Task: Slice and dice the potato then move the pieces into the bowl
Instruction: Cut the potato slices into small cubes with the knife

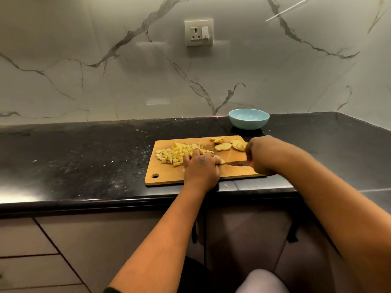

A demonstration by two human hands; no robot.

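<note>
The left hand [201,166] lies with curled fingers on a potato piece [221,161] in the middle of the wooden cutting board [167,176] and holds it down. The right hand [261,155], at 3 o'clock from the left one, grips the handle of a knife [238,163]; the blade lies flat to the board and touches that piece. A heap of diced potato [175,153] is at 10 o'clock from the left hand. Uncut potato slices [224,145] lie at 1 o'clock. The light blue bowl [249,119] stands on the black counter [84,157] beyond the board, at 1 o'clock.
</note>
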